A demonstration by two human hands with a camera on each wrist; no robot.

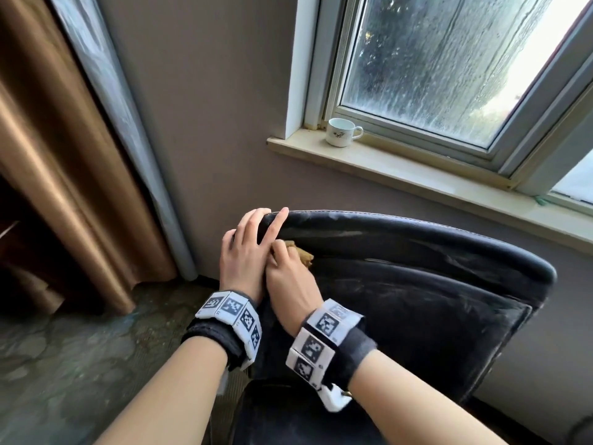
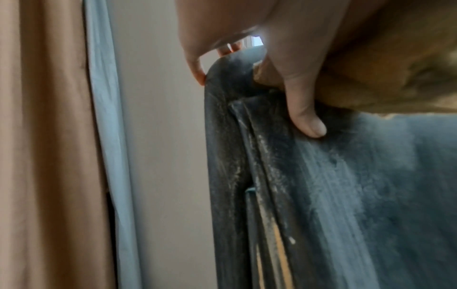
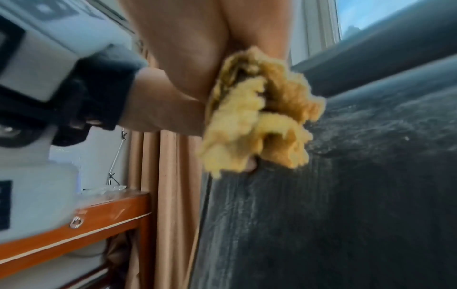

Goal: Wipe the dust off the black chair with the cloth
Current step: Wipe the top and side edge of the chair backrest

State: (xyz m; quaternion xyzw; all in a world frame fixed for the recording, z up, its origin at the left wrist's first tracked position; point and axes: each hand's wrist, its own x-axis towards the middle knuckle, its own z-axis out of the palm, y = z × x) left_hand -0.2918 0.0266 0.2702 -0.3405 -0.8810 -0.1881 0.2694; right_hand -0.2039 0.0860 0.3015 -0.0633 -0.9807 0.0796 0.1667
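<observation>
My left hand (image 1: 245, 248) holds the top left corner of the black chair (image 1: 417, 284), with the fingers (image 1: 274, 224) bent over the upper edge of the backrest and the thumb on the outer side of the corner. In the left wrist view one finger (image 2: 306, 121) lies flat on the dusty front surface, just under the rounded top. My right hand (image 1: 288, 277) is directly beside the left one, touching it, and its fingers are closed around a crumpled yellow cloth (image 3: 259, 117). The cloth is pressed against the front of the backrest near this same corner, and only a small part of it shows past my fingers in the head view. The chair surface has grey dust with lighter streaks in it. The chair stands under a window sill (image 1: 401, 168) where a white cup (image 1: 341, 131) sits. A brown curtain (image 1: 64, 171) hangs to the left of the chair, near the wall
</observation>
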